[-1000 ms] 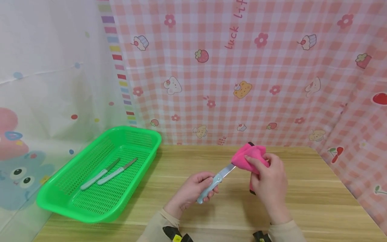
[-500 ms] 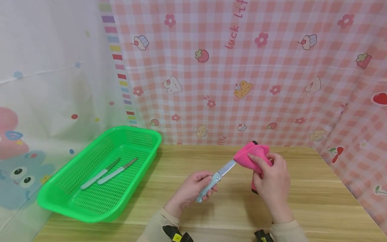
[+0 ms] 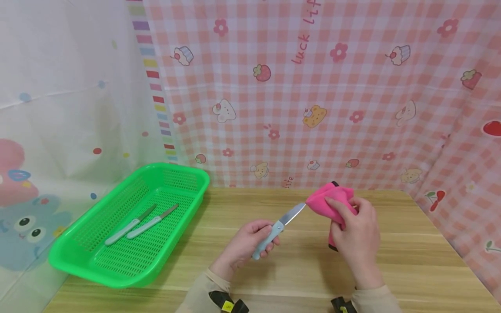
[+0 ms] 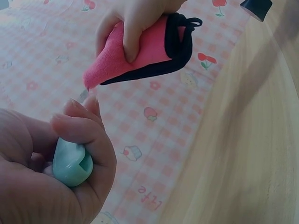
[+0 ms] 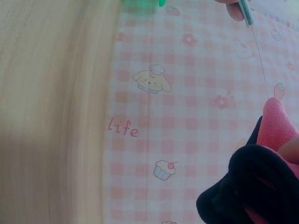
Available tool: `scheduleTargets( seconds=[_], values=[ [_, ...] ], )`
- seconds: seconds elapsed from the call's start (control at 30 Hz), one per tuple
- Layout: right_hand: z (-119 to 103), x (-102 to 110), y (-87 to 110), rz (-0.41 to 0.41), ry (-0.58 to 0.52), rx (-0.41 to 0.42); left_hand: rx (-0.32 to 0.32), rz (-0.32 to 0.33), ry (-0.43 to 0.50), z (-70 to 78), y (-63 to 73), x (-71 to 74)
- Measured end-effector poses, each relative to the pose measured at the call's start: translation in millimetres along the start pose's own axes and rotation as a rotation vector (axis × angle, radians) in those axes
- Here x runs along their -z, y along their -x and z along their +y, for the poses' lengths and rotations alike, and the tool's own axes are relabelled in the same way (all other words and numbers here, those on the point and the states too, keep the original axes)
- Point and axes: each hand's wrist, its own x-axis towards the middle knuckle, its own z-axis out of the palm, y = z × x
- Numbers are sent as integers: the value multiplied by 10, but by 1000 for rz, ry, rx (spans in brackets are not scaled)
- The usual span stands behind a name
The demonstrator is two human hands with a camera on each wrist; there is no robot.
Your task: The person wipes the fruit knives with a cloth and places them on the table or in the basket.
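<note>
My left hand (image 3: pixel 250 241) grips the pale blue handle of a folding knife (image 3: pixel 268 240), its blade out and pointing up to the right. In the left wrist view the butt of the knife handle (image 4: pixel 72 163) shows between curled fingers. My right hand (image 3: pixel 358 237) pinches a folded pink cloth (image 3: pixel 328 202) with dark edging. The cloth meets the blade at its tip; whether the very tip lies inside the fold cannot be told. From the right wrist, the blade looks like a thin line ending at the pink cloth (image 5: pixel 276 123). Both hands are above the wooden table (image 3: pixel 297 282).
A green plastic basket (image 3: pixel 182 232) stands on the left of the table. Two more knives with pale blue handles, the left knife (image 3: pixel 122 232) and the right knife (image 3: pixel 145 228), lie side by side in it. A pink checked curtain (image 3: pixel 242 100) hangs behind the table.
My right hand has drawn the cloth up and to the right along the blade toward its tip, so more of the blade shows. My left hand has shifted slightly to the left with the knife.
</note>
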Motion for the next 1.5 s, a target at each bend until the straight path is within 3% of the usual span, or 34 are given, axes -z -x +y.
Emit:
scheduleTargets(
  seconds=[0.27, 0.57, 1.0, 1.5],
  values=[
    [-15, 14, 3, -7, 0, 8, -14, 36, 4, -20, -10, 53],
    [-113, -40, 1, 29, -76, 154, -23, 53, 26, -37, -29, 72],
    [-347, -218, 131, -12, -108, 292, -10, 67, 2, -43, -24, 6],
    [-342, -239, 160, -11, -79, 194, 15, 23, -1, -32, -16, -14]
  ],
)
